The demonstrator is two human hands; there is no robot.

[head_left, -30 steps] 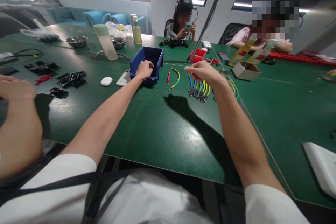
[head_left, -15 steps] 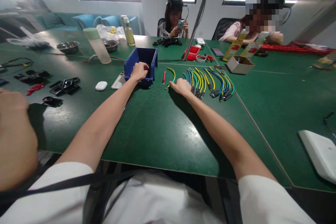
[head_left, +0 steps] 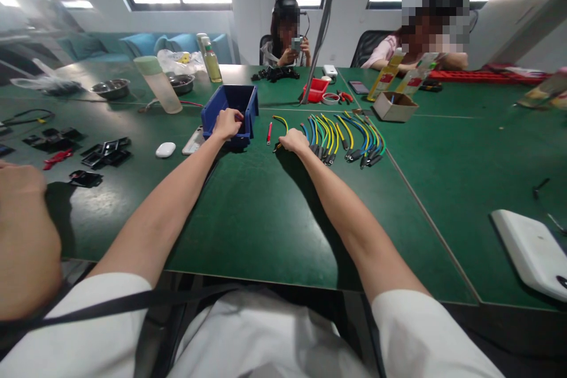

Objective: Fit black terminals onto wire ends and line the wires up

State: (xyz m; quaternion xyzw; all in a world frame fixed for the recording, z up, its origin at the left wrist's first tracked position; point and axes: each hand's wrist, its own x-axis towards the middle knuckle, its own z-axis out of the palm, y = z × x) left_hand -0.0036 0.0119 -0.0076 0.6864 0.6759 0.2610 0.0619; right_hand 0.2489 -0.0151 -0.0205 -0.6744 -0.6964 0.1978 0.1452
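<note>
My left hand (head_left: pixel 228 124) reaches over the front edge of the blue plastic bin (head_left: pixel 245 99), fingers curled inside it. The bin's wall and the hand itself hide whatever those fingers hold. To the right, my right hand (head_left: pixel 295 140) is closed at the lower part of a yellow-green cable (head_left: pixel 279 120) lying on the table, whose dark end with a metal lug shows by the fingertips. Between the bin and this cable lies a short red cable (head_left: pixel 269 133). A row of yellow, green and blue cables (head_left: pixel 341 136) with black sleeves and lugs spreads right of my right hand.
Beside the bin lie a phone (head_left: pixel 193 140) and a white case (head_left: pixel 165 149). Black parts (head_left: pixel 106 152) and a neighbour's arm (head_left: pixel 26 236) are at left. Behind the cables stand a red tray (head_left: pixel 316 91) and a small carton (head_left: pixel 396 107). Two people sit across the table.
The camera view has shifted slightly, so the table's things appear further left. My right hand has moved a little left along the yellow-green cable's end. My left hand stays in the bin.
</note>
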